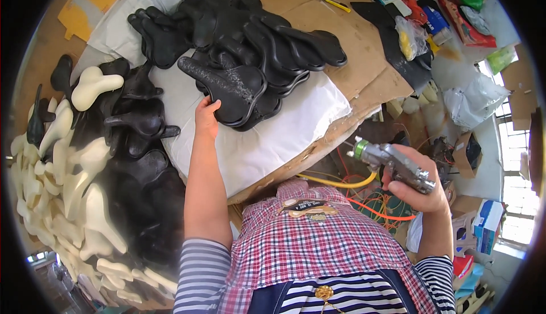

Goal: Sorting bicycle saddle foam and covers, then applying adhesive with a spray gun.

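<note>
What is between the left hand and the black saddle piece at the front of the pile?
Nothing visible. The left hand already touches the rear edge of the front black saddle piece on the white sheet. The right hand holds a metal spray gun off to the side.

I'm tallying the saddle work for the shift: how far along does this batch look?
Done, seemingly: a stack of black saddle covers lies on the white sheet. In hand: the left hand touches the rear edge of the nearest cover, while the right hand grips a metal spray gun held off the table. Left, probably: a big heap of cream foam pads and black bases beside it.
</note>
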`<state>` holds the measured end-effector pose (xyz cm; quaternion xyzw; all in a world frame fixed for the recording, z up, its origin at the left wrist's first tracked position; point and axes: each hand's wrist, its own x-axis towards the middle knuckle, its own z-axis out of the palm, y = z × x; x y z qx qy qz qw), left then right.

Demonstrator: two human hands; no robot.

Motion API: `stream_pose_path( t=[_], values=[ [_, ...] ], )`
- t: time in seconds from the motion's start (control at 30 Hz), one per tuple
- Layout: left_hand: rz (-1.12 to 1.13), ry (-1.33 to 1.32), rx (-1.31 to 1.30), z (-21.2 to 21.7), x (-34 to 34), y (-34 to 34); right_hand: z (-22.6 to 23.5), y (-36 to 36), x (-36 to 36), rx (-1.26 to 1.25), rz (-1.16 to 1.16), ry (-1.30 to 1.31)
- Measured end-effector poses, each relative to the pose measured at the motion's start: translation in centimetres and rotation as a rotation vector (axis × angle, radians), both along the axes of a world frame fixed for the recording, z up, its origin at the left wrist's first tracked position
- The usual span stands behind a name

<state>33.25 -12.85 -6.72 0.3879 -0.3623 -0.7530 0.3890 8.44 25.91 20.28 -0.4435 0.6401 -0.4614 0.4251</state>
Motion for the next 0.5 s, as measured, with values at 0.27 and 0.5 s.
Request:
stream_pose_path(
  t=[0.27,0.5],
  values=[
    [-0.093,-0.261,-0.092,-2.6,-2.9,2.2,2.4,1.8,-2.5,-0.085,-0.265,0.018],
    [0.059,-0.081,0.06,-2.5,0.2,6.3,3.3,0.5,-10.0,0.082,-0.478,0.207]
  ],
)
